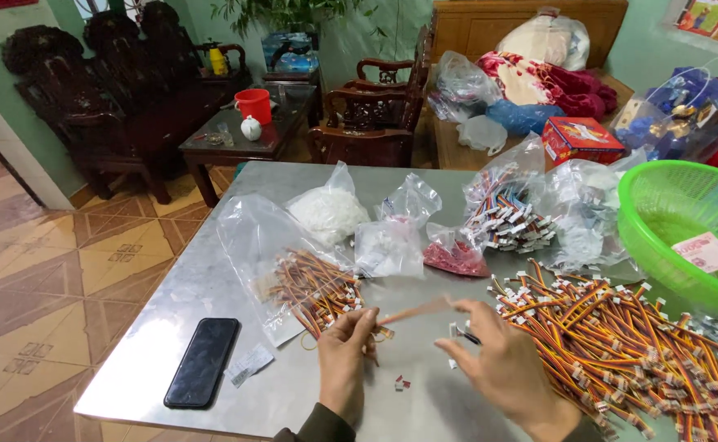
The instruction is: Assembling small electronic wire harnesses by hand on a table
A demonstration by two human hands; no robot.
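Work item: a short ribbon of orange, red and yellow wires with a white plastic connector (pixel 415 312), blurred, stretched between both hands above the grey metal counter (pixel 171 327).
Left grip: the left hand (pixel 347 352) is clenched, fingertips pinching the left end of the wire ribbon.
Right grip: the right hand (pixel 502 364) is partly closed; thumb and forefinger pinch the ribbon's right end near a small white connector (pixel 455 330). A thin dark part shows by the fingers; what it is cannot be told.
Risk, slip: the pinch is narrow, so a pull could free one end.
Risk, loss: the tiny red and white loose pieces (pixel 401 382) lie just below the hands and could be swept off.
Risk, tangle: the large heap of finished wire leads (pixel 629 344) lies just beside the right wrist; a sleeve could snag it.
Risk, scratch: the black smartphone (pixel 203 362) lies near, left of the hands.
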